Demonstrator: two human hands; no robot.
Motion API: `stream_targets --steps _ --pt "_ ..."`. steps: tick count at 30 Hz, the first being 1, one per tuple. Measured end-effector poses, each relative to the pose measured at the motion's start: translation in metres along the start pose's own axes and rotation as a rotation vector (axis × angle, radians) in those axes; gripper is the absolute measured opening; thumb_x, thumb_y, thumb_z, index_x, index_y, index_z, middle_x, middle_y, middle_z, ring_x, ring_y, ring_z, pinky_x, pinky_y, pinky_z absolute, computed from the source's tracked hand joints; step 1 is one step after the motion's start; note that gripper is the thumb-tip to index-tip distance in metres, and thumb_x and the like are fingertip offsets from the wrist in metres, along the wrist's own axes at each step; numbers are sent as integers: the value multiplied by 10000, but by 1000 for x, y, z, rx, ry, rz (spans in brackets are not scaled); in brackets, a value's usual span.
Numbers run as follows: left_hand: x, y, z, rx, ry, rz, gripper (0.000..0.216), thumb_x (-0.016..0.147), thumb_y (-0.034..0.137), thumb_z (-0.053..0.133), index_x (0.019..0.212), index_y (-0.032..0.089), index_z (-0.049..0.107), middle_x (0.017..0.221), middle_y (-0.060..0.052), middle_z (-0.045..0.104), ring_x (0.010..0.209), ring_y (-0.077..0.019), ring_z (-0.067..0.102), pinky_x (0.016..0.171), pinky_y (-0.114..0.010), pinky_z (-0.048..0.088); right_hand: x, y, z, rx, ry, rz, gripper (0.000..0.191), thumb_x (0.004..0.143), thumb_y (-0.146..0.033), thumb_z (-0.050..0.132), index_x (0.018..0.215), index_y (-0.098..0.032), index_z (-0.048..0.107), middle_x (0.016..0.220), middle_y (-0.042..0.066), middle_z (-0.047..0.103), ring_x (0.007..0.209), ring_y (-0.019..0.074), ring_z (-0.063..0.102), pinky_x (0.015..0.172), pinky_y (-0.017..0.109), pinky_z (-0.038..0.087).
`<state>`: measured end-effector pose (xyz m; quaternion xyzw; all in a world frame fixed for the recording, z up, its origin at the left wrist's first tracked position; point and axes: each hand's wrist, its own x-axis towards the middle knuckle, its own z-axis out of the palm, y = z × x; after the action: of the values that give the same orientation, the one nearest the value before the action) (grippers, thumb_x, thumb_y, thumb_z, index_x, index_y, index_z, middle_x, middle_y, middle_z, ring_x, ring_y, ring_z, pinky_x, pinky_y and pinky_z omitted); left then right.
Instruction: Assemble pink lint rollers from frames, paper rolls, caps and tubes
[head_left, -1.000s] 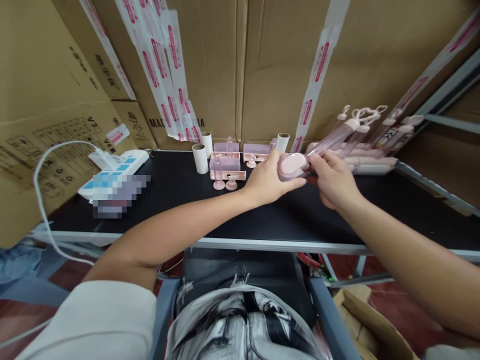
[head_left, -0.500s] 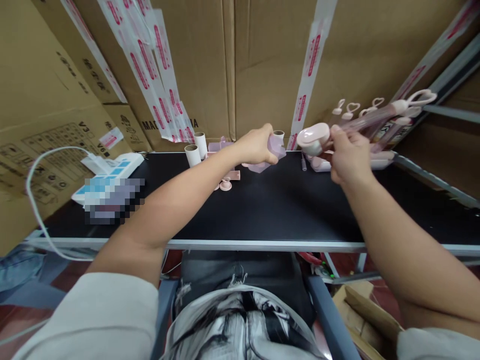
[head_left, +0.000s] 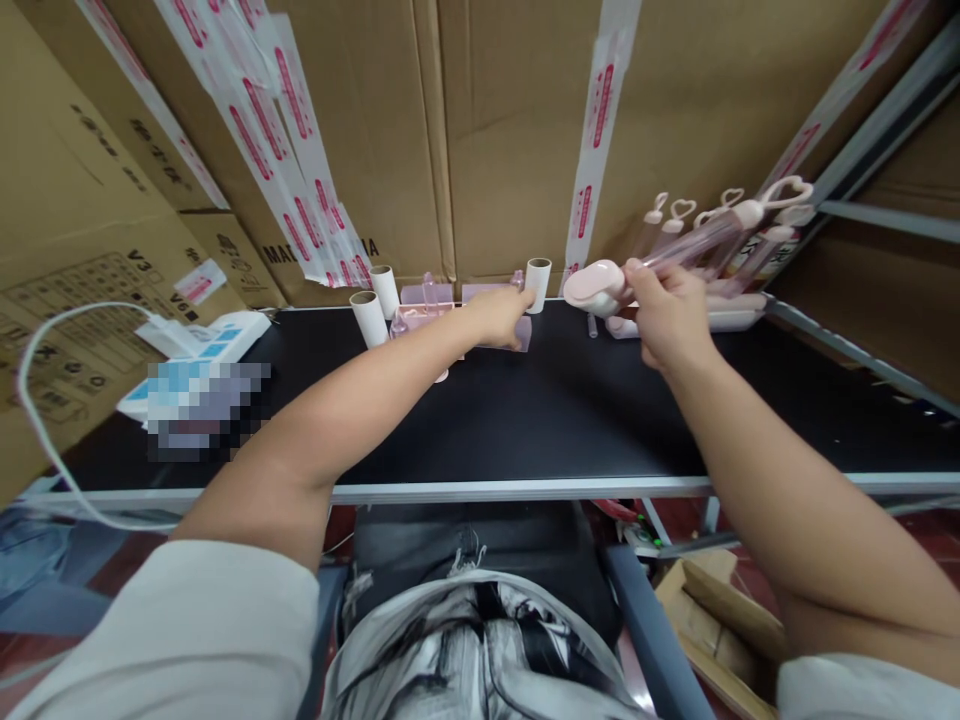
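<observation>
My left hand (head_left: 504,318) is low over the table with its fingers apart. It touches a translucent purple piece (head_left: 519,336) that rests there, and part of that piece is hidden by the hand. One fingertip comes close to a white open-ended tube (head_left: 538,288). My right hand (head_left: 673,315) is closed around a pink wand (head_left: 694,245), tilted up to the right. This wand has a rounded pink-and-white head (head_left: 596,288) at its lower end and a heart-shaped loop (head_left: 787,192) at its upper end.
Two more white tubes (head_left: 368,318) stand left of several pink and purple parts (head_left: 427,296). More heart-looped wands (head_left: 681,212) stand at the back right. A white power strip (head_left: 225,345) with a plugged-in cable sits left. Cardboard (head_left: 502,130) walls the back, and a metal edge (head_left: 525,491) runs along the front.
My left hand has come down with the purple piece, which now rests on the table and uncovers the white tube. My right hand still holds the pink wand. The view has shifted slightly right.
</observation>
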<state>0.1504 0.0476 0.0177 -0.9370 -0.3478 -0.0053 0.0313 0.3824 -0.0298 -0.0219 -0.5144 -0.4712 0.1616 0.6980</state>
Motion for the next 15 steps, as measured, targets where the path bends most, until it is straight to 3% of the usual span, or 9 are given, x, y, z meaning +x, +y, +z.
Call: stream_targets --steps 4,8,15 --pt "-26 1 -7 169 44 -61 775 820 356 872 1493 112 577 1514 -260 586 1386 -419 556 1136 -498 433 -4 -5 3 6 -6 20 415 860 -671 791 836 -277 663 771 19 673 767 253 704 596 389 593" --pt "-49 -4 -11 269 18 -131 839 793 369 885 1512 86 559 1518 -281 574 1385 -452 524 1166 -534 385 -5 -7 3 -9 5 31 408 861 -669 795 818 -281 676 756 18 676 724 244 687 593 394 597" --pt "-58 -16 -5 299 29 -179 826 777 418 861 1496 124 580 1519 -262 588 1375 -452 521 1170 -551 374 -6 -4 6 -10 -31 4 415 869 -675 780 801 -287 646 754 19 676 756 255 704 623 406 606"
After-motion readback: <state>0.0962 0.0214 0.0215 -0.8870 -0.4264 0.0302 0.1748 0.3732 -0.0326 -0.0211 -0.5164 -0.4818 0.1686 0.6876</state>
